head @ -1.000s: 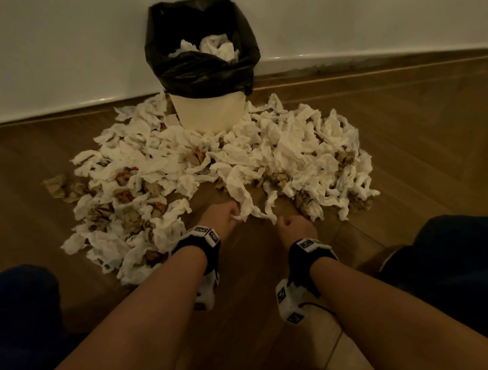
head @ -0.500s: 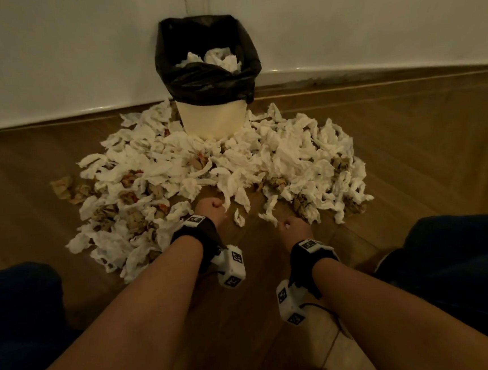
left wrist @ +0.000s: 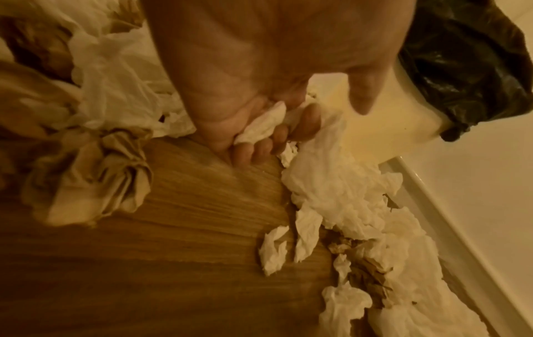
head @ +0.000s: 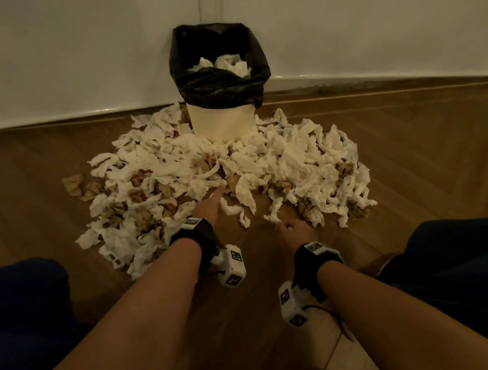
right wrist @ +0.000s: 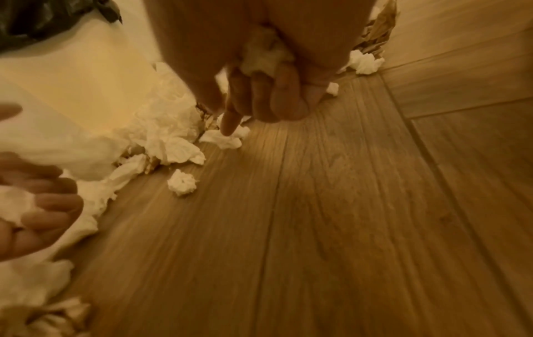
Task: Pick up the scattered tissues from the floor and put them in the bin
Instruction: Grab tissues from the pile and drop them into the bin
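Note:
A cream bin [head: 221, 124] with a black liner [head: 219, 86] stands in the wall corner, with white tissues inside. Crumpled white and brown tissues [head: 294, 162] ring it on the wood floor. My left hand [head: 216, 199] is at the pile's near edge with its index finger stretched forward. In the left wrist view its other fingers [left wrist: 274, 139] curl round a white tissue [left wrist: 261, 127]. My right hand [head: 288, 229] is lower right, over bare floor. It grips a small tissue wad [right wrist: 262, 57], and its index finger touches a loose scrap [right wrist: 223, 139].
My dark-clothed knees [head: 23, 307] [head: 464, 254] flank both arms. Loose scraps [head: 244, 218] lie on the bare floor between my hands. A brown crumpled paper [head: 74, 183] lies at the pile's far left. White walls and a skirting board [head: 375, 77] close off the back.
My left hand pulled a tissue from the pile's edge and now reaches forward again with the index finger out. The right hand has hardly moved. The view has tilted up.

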Available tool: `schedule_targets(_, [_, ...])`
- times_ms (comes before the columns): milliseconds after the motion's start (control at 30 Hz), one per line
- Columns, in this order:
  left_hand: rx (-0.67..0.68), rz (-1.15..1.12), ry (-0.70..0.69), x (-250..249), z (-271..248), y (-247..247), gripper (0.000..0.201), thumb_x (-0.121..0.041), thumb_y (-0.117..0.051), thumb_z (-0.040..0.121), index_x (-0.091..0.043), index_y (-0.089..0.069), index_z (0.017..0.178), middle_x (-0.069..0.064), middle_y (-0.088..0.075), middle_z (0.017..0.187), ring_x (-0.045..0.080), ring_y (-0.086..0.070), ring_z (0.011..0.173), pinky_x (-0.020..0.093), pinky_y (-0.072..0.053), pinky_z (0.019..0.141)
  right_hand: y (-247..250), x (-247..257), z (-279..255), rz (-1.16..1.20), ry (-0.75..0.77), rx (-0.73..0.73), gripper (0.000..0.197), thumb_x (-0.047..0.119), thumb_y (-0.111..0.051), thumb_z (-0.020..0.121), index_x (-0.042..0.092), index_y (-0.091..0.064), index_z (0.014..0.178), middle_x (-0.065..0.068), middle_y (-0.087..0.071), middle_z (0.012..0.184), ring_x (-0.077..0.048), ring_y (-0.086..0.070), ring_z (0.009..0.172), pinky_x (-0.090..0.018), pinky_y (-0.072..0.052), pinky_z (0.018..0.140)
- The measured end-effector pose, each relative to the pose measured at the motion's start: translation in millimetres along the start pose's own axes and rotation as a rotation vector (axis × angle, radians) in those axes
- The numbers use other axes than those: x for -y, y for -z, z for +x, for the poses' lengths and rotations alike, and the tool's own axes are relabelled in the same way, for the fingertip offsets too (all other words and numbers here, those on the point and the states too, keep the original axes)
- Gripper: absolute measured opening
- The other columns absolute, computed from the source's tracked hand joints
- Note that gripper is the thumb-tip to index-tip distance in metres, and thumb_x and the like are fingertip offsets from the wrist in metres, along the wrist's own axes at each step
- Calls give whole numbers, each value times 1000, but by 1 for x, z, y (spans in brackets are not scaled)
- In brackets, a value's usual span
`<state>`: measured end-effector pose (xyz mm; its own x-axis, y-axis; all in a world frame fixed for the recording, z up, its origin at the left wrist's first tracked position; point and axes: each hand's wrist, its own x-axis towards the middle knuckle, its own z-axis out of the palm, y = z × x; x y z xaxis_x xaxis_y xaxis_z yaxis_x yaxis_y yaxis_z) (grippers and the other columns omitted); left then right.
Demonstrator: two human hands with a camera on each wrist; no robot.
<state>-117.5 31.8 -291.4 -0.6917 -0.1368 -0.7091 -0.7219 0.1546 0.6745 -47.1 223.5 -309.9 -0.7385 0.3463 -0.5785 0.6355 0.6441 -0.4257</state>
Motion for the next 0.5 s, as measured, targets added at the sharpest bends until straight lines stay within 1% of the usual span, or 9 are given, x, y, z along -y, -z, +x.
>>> schedule_targets(67, [-33, 198, -37, -7, -1, 2, 58, -54, -54, 86, -1, -61, 109, 16, -62, 101, 33, -59, 95, 34, -42, 78, 2, 8, 0, 144, -33, 76, 34, 26, -45, 94, 8, -62, 118, -13, -57, 125, -30, -54, 111, -33, -43, 87])
schedule_targets(133, [-53, 351, -70, -9, -2, 6, 37, -35, -56, 89, 0, -62, 99, 17, -59, 105, 32, -57, 95, 33, -43, 78, 5, 17, -2, 287, -66, 157, 36, 15, -47, 94, 4, -53, 127, -16, -52, 132, -33, -52, 116, -37, -44, 90])
schedule_targets(167, [-54, 380, -85, -10, -4, 7, 28, -28, -57, 89, -1, -63, 95, 14, -58, 102, 29, -56, 91, 32, -43, 76, 6, 21, -3, 300, -70, 194, 35, 9, -44, 94, 3, -51, 128, -18, -52, 129, -32, -55, 108, -36, -47, 84])
schedule_targets(233, [-34, 311, -102, -11, -2, 7, 23, -18, -51, 94, -3, -64, 106, 7, -62, 107, 25, -59, 93, 28, -47, 76, 10, 26, -4, 233, -61, 247, 35, 1, -37, 94, 6, -50, 126, -14, -49, 115, -23, -53, 85, -30, -45, 67])
schedule_targets(333, [-69, 161, -119, -14, -6, 11, 24, -10, -43, 96, 0, -60, 110, 17, -64, 112, 31, -61, 102, 40, -51, 90, 16, 28, -4, 102, -33, 278, 39, 0, -35, 94, 10, -48, 129, -10, -47, 107, -13, -45, 69, -22, -39, 58])
schedule_targets(400, [-71, 117, -134, -17, -9, 12, 32, -12, -39, 98, -2, -49, 127, 21, -58, 116, 34, -58, 104, 41, -49, 90, 22, 31, -5, 84, -39, 296, 39, -1, -37, 94, 9, -44, 132, -12, -52, 113, -22, -55, 84, -28, -44, 67])
schedule_targets(433, [-43, 29, -136, -21, -15, 12, 35, -13, -34, 99, -5, -42, 132, 19, -58, 107, 33, -58, 93, 39, -51, 82, 24, 32, -4, 97, -38, 300, 40, -2, -40, 94, 8, -42, 133, -14, -51, 122, -29, -56, 100, -31, -46, 78])
schedule_targets(467, [-8, -63, -123, -23, -21, 11, 38, -13, -30, 99, -9, -39, 136, 16, -56, 96, 30, -55, 79, 35, -50, 76, 25, 35, -4, 130, -61, 300, 41, -1, -42, 94, 7, -40, 135, -17, -46, 131, -33, -52, 115, -35, -46, 89])
schedule_targets(500, [24, -154, -92, -27, -25, 10, 40, -14, -27, 99, -12, -36, 138, 13, -55, 95, 29, -54, 77, 38, -49, 81, 28, 39, -4, 203, -94, 295, 42, 3, -43, 96, 7, -36, 137, -19, -40, 139, -34, -45, 124, -41, -42, 99])
